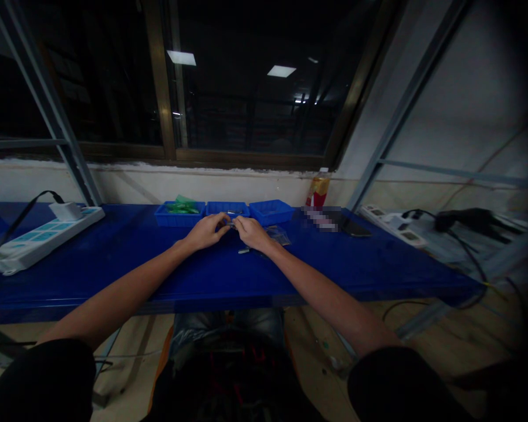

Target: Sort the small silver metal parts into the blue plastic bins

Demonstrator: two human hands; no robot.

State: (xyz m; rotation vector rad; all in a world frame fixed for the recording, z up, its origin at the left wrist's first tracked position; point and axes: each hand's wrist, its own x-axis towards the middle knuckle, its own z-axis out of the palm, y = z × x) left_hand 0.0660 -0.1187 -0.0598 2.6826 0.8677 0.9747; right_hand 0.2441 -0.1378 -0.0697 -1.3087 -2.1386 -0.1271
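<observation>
My left hand [207, 230] and my right hand [251, 232] meet over the blue table [114, 264], fingers curled and pinched together around a small metal part [231, 224] between them. A small grey piece [243, 251] lies on the table just under my right wrist. Small clear plastic bags [279, 234] lie to the right of my right hand. Three blue trays stand behind my hands: the left tray [179, 214] holds green pieces, the middle tray [227, 208] holds small metal items, the right tray [271, 211] looks bare.
A white power strip [39, 237] with a plugged adapter lies at the table's left. A bottle [318, 190] and a dark phone [354, 227] sit at the right. Another power strip [396, 223] and black cables lie further right. Metal frame posts and a dark window stand behind.
</observation>
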